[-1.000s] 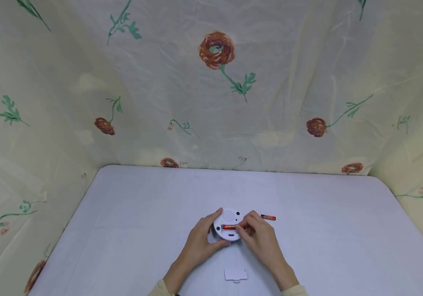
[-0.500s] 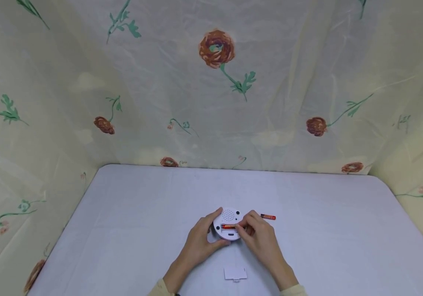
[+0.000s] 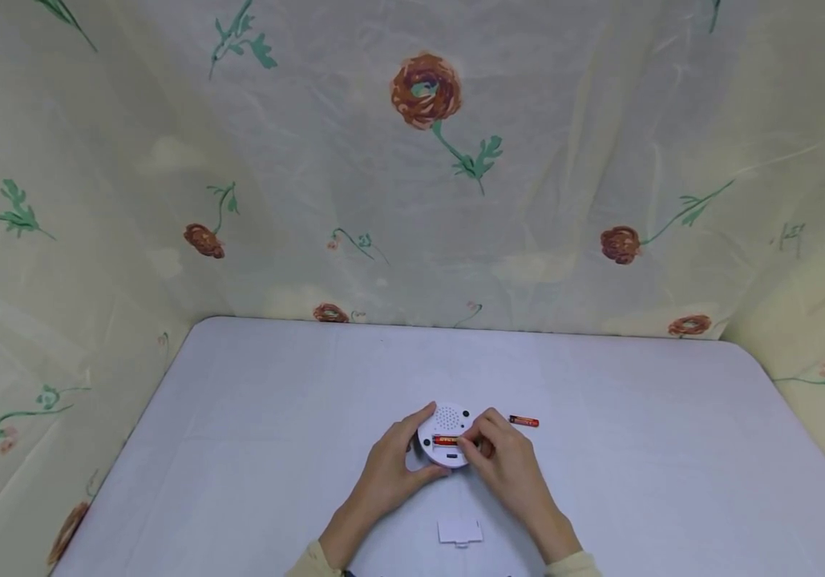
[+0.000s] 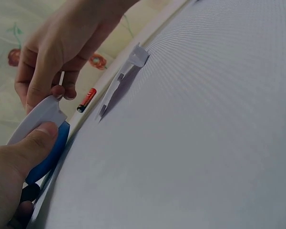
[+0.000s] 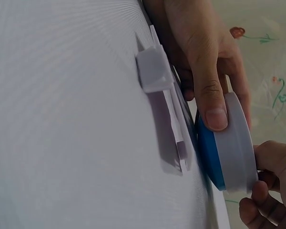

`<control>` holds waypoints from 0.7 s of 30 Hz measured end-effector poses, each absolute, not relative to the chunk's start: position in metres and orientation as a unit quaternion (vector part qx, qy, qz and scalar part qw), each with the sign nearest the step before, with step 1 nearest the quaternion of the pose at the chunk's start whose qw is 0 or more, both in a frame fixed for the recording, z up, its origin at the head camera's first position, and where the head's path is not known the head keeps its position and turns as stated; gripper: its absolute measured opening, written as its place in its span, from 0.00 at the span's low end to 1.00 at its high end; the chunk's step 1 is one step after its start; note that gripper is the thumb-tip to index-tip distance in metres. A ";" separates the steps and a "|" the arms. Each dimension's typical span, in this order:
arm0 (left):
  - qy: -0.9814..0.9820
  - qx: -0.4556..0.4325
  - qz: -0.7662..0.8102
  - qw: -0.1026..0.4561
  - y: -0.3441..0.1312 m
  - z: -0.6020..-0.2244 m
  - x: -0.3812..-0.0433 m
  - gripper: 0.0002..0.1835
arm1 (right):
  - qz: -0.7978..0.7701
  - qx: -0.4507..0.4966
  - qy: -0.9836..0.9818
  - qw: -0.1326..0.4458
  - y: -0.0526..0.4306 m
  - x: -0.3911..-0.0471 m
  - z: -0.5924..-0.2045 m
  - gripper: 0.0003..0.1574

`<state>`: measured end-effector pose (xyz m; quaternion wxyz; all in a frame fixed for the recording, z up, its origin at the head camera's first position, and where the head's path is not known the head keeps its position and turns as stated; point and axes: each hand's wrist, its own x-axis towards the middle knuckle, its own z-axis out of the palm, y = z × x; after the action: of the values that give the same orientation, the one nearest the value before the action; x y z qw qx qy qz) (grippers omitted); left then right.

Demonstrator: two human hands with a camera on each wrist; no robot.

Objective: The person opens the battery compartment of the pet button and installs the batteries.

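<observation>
In the head view, a round white device [image 3: 446, 417] lies with its back up, showing speaker holes and an uncovered battery slot. My left hand [image 3: 388, 473] grips its left side, thumb at the near rim and fingers at the far rim. The right wrist view shows its blue lower part [image 5: 210, 155] under the white body. An orange-red battery [image 3: 445, 440] lies in the slot, its right end hidden by my right hand [image 3: 507, 458]. The thumb and forefinger of that hand pinch at this end. The other fingers are curled inward.
A loose orange-red battery [image 3: 524, 421] lies on the white table [image 3: 297, 401], just beyond my right hand. The white battery cover [image 3: 459, 531] with a small tab rests between my forearms. Flower-patterned curtains [image 3: 527, 96] hang behind and at both sides.
The head view has shifted very slightly. Both hands, the device and the batteries otherwise look the same.
</observation>
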<state>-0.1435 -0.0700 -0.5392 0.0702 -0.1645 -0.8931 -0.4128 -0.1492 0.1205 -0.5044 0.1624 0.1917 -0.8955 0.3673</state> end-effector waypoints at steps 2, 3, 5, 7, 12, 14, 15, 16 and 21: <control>-0.893 -0.165 -0.412 0.071 -0.070 -0.540 -0.144 0.48 | 0.370 0.193 -0.894 0.162 0.121 -0.149 -0.504 0.11; -0.893 -0.166 -0.411 0.072 -0.070 -0.540 -0.144 0.48 | 0.372 0.193 -0.894 0.160 0.121 -0.149 -0.504 0.11; -0.893 -0.167 -0.412 0.073 -0.070 -0.540 -0.144 0.48 | 0.376 0.190 -0.894 0.153 0.121 -0.150 -0.504 0.11; -0.892 -0.167 -0.415 0.072 -0.070 -0.541 -0.145 0.48 | 0.377 0.184 -0.897 0.140 0.121 -0.150 -0.504 0.10; -0.893 -0.165 -0.413 0.067 -0.070 -0.541 -0.145 0.48 | 0.391 0.179 -0.897 0.099 0.125 -0.152 -0.506 0.08; -0.895 -0.163 -0.410 0.065 -0.070 -0.540 -0.144 0.48 | 0.416 0.173 -0.889 0.082 0.130 -0.154 -0.506 0.07; -0.896 -0.162 -0.409 0.065 -0.070 -0.540 -0.144 0.48 | 0.429 0.168 -0.884 0.076 0.133 -0.156 -0.506 0.08; -0.896 -0.161 -0.408 0.065 -0.070 -0.539 -0.144 0.48 | 0.442 0.164 -0.879 0.072 0.136 -0.157 -0.506 0.10; -0.898 -0.157 -0.405 0.063 -0.070 -0.538 -0.144 0.49 | 0.448 0.149 -0.876 0.102 0.155 -0.167 -0.509 0.16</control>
<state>-0.1442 -0.0698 -0.5378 0.0629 -0.1571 -0.8983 -0.4054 -0.1669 0.1549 -0.5092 0.1023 0.1488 -0.8758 0.4476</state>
